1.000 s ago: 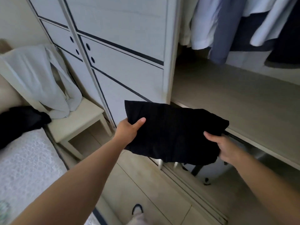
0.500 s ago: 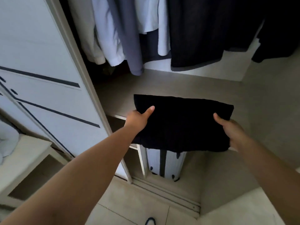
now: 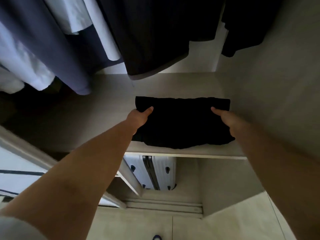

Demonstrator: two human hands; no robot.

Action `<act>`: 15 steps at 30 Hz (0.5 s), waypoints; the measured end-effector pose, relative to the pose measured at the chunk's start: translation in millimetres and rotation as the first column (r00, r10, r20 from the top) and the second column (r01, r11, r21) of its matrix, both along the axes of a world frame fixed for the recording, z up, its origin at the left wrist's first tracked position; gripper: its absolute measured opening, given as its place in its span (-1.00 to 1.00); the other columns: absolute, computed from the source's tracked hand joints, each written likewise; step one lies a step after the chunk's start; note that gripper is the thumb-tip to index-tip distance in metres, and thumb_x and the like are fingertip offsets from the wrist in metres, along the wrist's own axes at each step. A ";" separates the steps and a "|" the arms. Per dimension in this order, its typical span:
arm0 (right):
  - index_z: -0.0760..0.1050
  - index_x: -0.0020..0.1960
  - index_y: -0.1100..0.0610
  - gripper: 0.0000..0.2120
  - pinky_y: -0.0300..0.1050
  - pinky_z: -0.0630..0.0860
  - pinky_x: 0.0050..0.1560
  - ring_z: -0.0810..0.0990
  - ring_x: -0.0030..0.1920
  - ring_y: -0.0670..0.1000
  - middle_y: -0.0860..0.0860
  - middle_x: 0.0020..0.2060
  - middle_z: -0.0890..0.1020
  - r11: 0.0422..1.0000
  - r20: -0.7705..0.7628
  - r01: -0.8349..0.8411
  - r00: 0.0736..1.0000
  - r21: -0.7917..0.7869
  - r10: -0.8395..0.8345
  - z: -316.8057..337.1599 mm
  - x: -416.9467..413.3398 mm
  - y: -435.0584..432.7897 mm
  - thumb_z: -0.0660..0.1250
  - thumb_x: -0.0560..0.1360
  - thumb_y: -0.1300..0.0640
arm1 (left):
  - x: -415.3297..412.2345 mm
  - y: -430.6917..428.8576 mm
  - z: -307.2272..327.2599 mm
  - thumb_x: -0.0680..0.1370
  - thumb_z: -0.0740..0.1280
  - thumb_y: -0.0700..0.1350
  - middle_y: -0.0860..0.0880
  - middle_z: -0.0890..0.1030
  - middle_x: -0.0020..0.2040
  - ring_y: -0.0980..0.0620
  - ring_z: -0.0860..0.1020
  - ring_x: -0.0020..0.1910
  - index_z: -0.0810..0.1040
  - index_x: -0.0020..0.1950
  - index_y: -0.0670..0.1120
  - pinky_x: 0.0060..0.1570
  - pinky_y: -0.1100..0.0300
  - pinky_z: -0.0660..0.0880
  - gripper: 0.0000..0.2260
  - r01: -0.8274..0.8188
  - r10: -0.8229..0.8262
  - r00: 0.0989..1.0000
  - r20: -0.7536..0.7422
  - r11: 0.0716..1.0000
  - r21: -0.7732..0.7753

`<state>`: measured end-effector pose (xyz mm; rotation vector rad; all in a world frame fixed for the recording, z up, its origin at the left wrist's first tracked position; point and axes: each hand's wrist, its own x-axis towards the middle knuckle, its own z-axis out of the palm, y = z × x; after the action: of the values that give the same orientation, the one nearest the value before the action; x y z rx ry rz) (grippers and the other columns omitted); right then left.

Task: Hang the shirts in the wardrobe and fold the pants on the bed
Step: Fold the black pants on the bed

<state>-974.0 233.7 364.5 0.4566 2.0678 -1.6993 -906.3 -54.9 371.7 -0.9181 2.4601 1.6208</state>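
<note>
Dim light fills the pale beige laminate wardrobe interior (image 3: 268, 101), where a flat beige wooden shelf (image 3: 190, 153) spans the compartment. Beneath it, a white ribbed hard-shell suitcase (image 3: 162, 172) with a dark centre band stands upright. A white sliding door with thin dark stripes (image 3: 20, 182) sits at left, beside a pale metal floor track (image 3: 164, 207) and cream floor tiles (image 3: 135, 227).

Bare shelf (image 3: 97, 122) lies open left of the folded black pants (image 3: 181, 129); the wardrobe side wall (image 3: 270, 104) closes in just beside their right edge; hanging shirts (image 3: 72, 54) and a dark garment (image 3: 155, 40) dangle overhead, leaving a gap above the shelf; a suitcase (image 3: 152, 172) fills the space beneath.
</note>
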 end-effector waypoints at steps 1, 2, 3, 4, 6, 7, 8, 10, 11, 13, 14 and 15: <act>0.40 0.35 0.14 -0.28 0.05 0.49 0.19 0.58 0.08 0.15 0.13 0.18 0.57 1.000 -0.001 -0.001 1.000 -0.029 0.001 -2.7 -0.9 -0.5 0.41 0.34 -0.27 | -0.4 -1.7 -5.5 0.51 0.32 0.19 -0.16 0.51 0.28 -0.15 0.51 0.20 0.38 0.38 -0.19 0.14 0.12 0.43 -0.40 -0.002 0.003 1.000 -0.025 0.999 0.050; 0.40 0.36 0.12 -0.32 0.04 0.49 0.19 0.57 0.09 0.13 0.11 0.19 0.56 0.999 -0.013 -0.002 1.000 -0.054 0.002 -5.3 0.2 -0.8 0.39 0.38 -0.25 | 1.5 -4.1 -11.2 0.52 0.33 0.15 -0.16 0.52 0.27 -0.15 0.52 0.19 0.39 0.38 -0.17 0.13 0.11 0.44 -0.44 -0.009 0.013 0.999 -0.043 0.996 0.089; 0.39 0.36 0.11 -0.37 0.01 0.48 0.19 0.57 0.09 0.12 0.10 0.21 0.55 0.998 -0.049 -0.001 0.999 -0.057 -0.002 -8.3 3.4 -1.2 0.36 0.42 -0.22 | 4.9 -6.9 -17.0 0.53 0.33 0.12 -0.16 0.52 0.27 -0.15 0.52 0.19 0.40 0.37 -0.17 0.15 0.09 0.45 -0.47 -0.020 0.025 0.998 -0.052 0.995 0.099; 0.38 0.37 0.11 -0.42 -0.06 0.46 0.16 0.55 0.10 0.10 0.10 0.24 0.54 1.000 -0.108 0.008 0.994 -0.012 -0.009 -12.6 8.2 -1.0 0.33 0.47 -0.18 | 9.2 -9.3 -22.2 0.54 0.32 0.11 -0.17 0.53 0.26 -0.17 0.51 0.19 0.39 0.37 -0.17 0.16 0.06 0.44 -0.49 -0.028 0.031 0.998 -0.052 0.998 0.056; 0.31 0.41 0.16 -0.44 -0.16 0.35 0.10 0.50 0.19 0.12 0.11 0.29 0.48 0.978 -0.273 0.099 0.961 0.183 -0.046 -22.6 24.1 0.7 0.29 0.52 -0.10 | 20.0 -11.2 -30.4 0.56 0.27 0.11 -0.19 0.54 0.22 -0.20 0.51 0.18 0.40 0.35 -0.18 0.10 0.07 0.40 -0.52 -0.033 0.027 0.999 -0.044 0.988 -0.152; 0.31 0.40 0.21 -0.45 -0.14 0.34 0.12 0.47 0.23 0.15 0.15 0.29 0.47 0.947 -0.365 0.168 0.929 0.275 -0.059 -27.7 35.4 1.5 0.30 0.52 -0.06 | 27.7 -10.1 -34.1 0.58 0.24 0.12 -0.19 0.55 0.18 -0.21 0.51 0.15 0.42 0.32 -0.18 0.03 0.09 0.38 -0.54 -0.044 0.031 0.998 -0.054 0.967 -0.252; 0.35 0.35 0.27 -0.48 -0.10 0.36 0.13 0.47 0.23 0.19 0.19 0.24 0.48 0.914 -0.436 0.221 0.898 0.340 -0.055 -33.9 47.2 2.5 0.32 0.52 -0.03 | 36.7 -8.5 -38.1 0.58 0.21 0.14 -0.19 0.56 0.13 -0.20 0.52 0.11 0.45 0.28 -0.18 -0.02 0.12 0.36 -0.55 -0.063 0.041 0.996 -0.078 0.947 -0.315; 0.45 0.17 0.33 -0.56 -0.01 0.39 0.10 0.48 0.14 0.23 0.25 0.11 0.52 0.859 -0.501 0.279 0.865 0.430 -0.030 -44.5 69.3 4.4 0.33 0.50 -0.02 | 57.5 -3.8 -47.0 0.60 0.17 0.14 -0.17 0.56 0.04 -0.16 0.53 0.02 0.48 0.19 -0.19 -0.09 0.13 0.36 -0.58 -0.128 0.078 0.985 -0.151 0.926 -0.355; 0.47 0.11 0.33 -0.59 0.01 0.39 0.08 0.48 0.11 0.23 0.26 0.07 0.52 0.826 -0.507 0.296 0.862 0.479 -0.015 -48.3 77.4 4.9 0.34 0.50 -0.02 | 66.7 -1.3 -51.1 0.61 0.15 0.13 -0.18 0.55 0.01 -0.17 0.53 -0.01 0.48 0.15 -0.20 -0.10 0.11 0.37 -0.60 -0.154 0.092 0.980 -0.177 0.913 -0.377; 0.49 0.07 0.30 -0.63 0.01 0.39 0.05 0.46 0.08 0.22 0.24 0.05 0.51 0.738 -0.501 0.301 0.863 0.604 0.058 -54.5 87.8 4.5 0.33 0.50 -0.02 | 78.2 3.9 -58.4 0.64 0.10 0.08 -0.20 0.53 -0.01 -0.22 0.52 -0.04 0.45 0.12 -0.21 -0.12 0.08 0.38 -0.64 -0.158 0.084 0.981 -0.172 0.864 -0.478; 0.50 0.06 0.29 -0.67 0.01 0.38 0.03 0.46 0.08 0.22 0.24 0.05 0.50 0.704 -0.491 0.286 0.865 0.650 0.102 -55.4 90.0 3.8 0.33 0.51 0.01 | 79.8 6.4 -59.9 0.65 0.07 0.05 -0.20 0.52 0.00 -0.23 0.51 -0.04 0.45 0.12 -0.20 -0.13 0.06 0.37 -0.66 -0.157 0.081 0.983 -0.165 0.838 -0.523; 0.51 0.04 0.29 -0.71 0.00 0.38 0.00 0.46 0.08 0.23 0.24 0.05 0.50 0.691 -0.484 0.272 0.866 0.670 0.128 -55.3 90.6 3.0 0.32 0.52 0.05 | 79.1 8.1 -59.3 0.66 0.06 0.02 -0.20 0.52 0.01 -0.24 0.51 -0.04 0.44 0.12 -0.19 -0.13 0.05 0.38 -0.68 -0.164 0.087 0.983 -0.163 0.822 -0.545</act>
<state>-883.4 236.7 309.3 0.3407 3.1546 -1.0017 -827.2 -46.8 312.4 -1.0748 3.1054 1.0056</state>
